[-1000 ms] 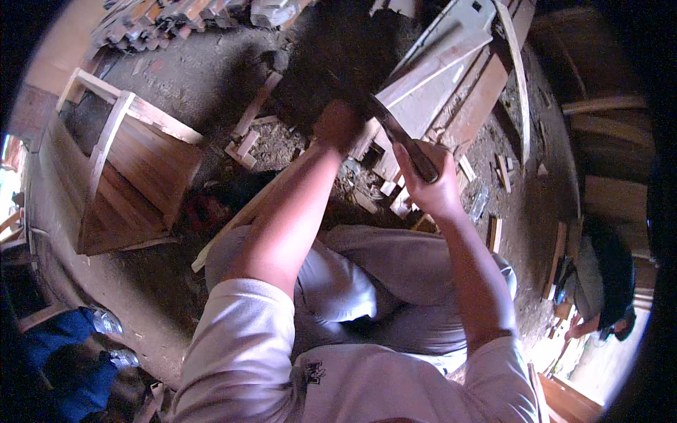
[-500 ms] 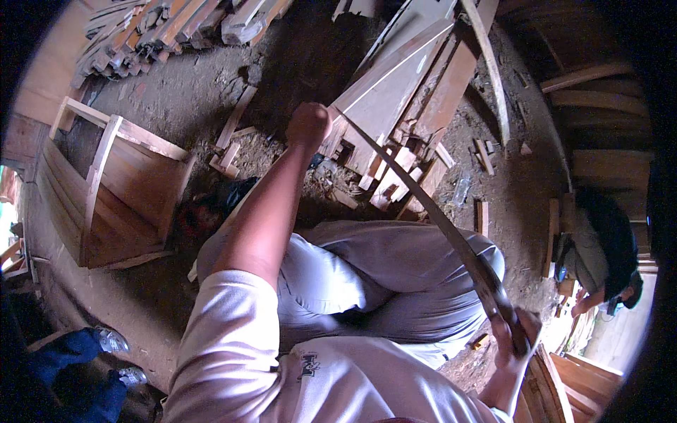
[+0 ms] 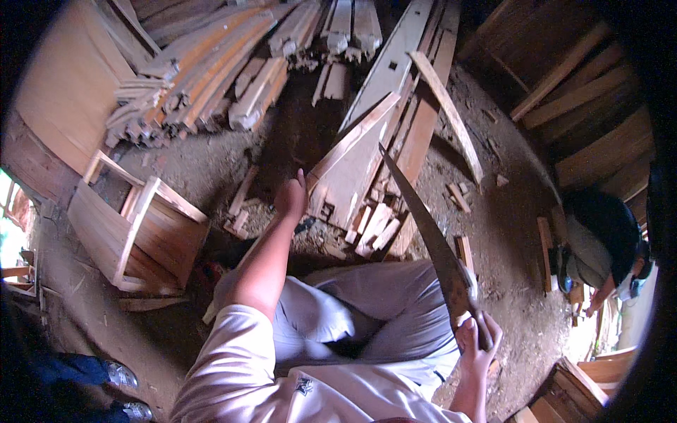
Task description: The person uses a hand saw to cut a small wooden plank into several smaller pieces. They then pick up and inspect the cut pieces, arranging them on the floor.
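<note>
Well, at the lower left of the frame, another person's dark blue trouser legs (image 3: 74, 368) end in grey shoes (image 3: 123, 375). Just above, at the left, sits an open-framed, slatted brown wooden crate (image 3: 99, 229), and in the upper left lies a stack of orange-brown wooden strips (image 3: 218, 67). Left of centre, the left hand (image 3: 290, 197) is at the lower end of a pale, straight-edged wooden strip (image 3: 356, 134); its fingers are mostly hidden, so I cannot tell whether they close around it. That strip slants up across a whitish flat wooden board (image 3: 356, 183) at upper centre. Right of it, a handsaw with a tapering dark metal blade (image 3: 431, 233) points its tip toward upper centre, apart from the strip. A curved pale wooden slat (image 3: 449, 113) lies at upper right of centre. Lower right of centre, the right hand (image 3: 479, 343) has its fingers wrapped around the saw's dark handle. At the right edge, a co-worker in a dark top (image 3: 599, 222) bends forward.
</note>
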The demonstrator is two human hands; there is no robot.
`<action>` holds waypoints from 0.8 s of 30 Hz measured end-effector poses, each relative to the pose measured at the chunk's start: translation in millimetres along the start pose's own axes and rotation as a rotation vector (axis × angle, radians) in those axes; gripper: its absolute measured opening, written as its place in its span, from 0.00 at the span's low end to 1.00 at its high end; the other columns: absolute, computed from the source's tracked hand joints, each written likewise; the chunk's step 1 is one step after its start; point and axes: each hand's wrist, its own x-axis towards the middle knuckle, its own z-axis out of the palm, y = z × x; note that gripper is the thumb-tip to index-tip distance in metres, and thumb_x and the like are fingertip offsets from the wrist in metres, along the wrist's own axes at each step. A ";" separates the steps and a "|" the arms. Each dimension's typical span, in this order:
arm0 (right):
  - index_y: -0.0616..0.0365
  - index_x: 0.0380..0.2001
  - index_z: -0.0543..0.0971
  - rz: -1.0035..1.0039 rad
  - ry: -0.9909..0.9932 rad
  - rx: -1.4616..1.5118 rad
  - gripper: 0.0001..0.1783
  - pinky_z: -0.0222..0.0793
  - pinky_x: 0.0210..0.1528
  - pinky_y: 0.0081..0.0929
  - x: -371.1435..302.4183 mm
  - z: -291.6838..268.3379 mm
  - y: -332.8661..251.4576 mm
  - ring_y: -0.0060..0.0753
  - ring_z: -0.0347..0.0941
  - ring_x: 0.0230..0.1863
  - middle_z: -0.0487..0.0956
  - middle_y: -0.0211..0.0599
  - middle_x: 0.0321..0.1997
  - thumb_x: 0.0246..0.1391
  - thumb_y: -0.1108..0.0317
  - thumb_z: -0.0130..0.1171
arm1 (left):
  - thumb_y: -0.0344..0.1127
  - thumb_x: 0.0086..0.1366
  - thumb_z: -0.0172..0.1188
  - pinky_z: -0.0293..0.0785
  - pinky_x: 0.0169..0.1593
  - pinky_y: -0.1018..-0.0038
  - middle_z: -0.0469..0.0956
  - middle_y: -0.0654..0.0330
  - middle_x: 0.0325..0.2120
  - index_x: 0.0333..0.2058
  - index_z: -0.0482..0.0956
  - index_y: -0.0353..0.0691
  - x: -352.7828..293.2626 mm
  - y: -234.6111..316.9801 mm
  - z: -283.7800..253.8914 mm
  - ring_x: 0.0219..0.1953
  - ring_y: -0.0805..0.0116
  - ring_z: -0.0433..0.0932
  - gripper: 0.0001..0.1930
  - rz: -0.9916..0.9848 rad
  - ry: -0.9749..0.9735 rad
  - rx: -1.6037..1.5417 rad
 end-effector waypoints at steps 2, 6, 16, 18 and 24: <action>0.66 0.38 0.73 -0.051 -0.010 -0.022 0.17 0.64 0.31 0.24 15.3 19.4 -12.1 0.20 0.68 0.30 0.72 0.32 0.28 0.63 0.61 0.65 | 0.58 0.76 0.36 0.77 0.41 0.46 0.81 0.36 0.29 0.26 0.83 0.30 4.0 10.1 -20.7 0.35 0.35 0.82 0.38 0.005 -0.024 -0.073; 0.66 0.34 0.75 -0.200 0.103 -0.027 0.14 0.62 0.32 0.26 36.1 56.4 -27.8 0.23 0.67 0.28 0.71 0.31 0.24 0.62 0.64 0.64 | 0.59 0.75 0.37 0.75 0.44 0.45 0.80 0.33 0.30 0.27 0.82 0.27 15.8 8.2 -42.7 0.38 0.33 0.80 0.39 0.028 -0.155 -0.169; 0.66 0.51 0.66 -0.380 -0.166 -0.257 0.21 0.72 0.36 0.47 77.2 184.6 -63.7 0.67 0.78 0.35 0.78 0.62 0.33 0.60 0.71 0.61 | 0.51 0.62 0.66 0.77 0.39 0.54 0.81 0.42 0.27 0.34 0.75 0.34 -4.5 -2.9 -31.6 0.34 0.43 0.83 0.22 0.164 -0.412 -0.440; 0.65 0.58 0.58 -0.444 -0.307 -0.184 0.29 0.72 0.40 0.51 66.7 221.2 -73.0 0.71 0.77 0.39 0.78 0.66 0.37 0.59 0.73 0.62 | 0.48 0.59 0.69 0.76 0.38 0.57 0.82 0.43 0.29 0.36 0.76 0.34 -5.0 -18.0 -30.7 0.32 0.48 0.83 0.21 0.330 -0.192 -0.380; 0.74 0.60 0.58 -0.323 -0.781 -0.395 0.39 0.64 0.62 0.48 79.8 287.4 -25.0 0.70 0.70 0.58 0.72 0.73 0.53 0.58 0.61 0.65 | 0.30 0.62 0.64 0.75 0.28 0.73 0.82 0.57 0.33 0.44 0.75 0.34 -2.2 15.3 -58.6 0.24 0.72 0.78 0.13 0.105 -0.696 -0.619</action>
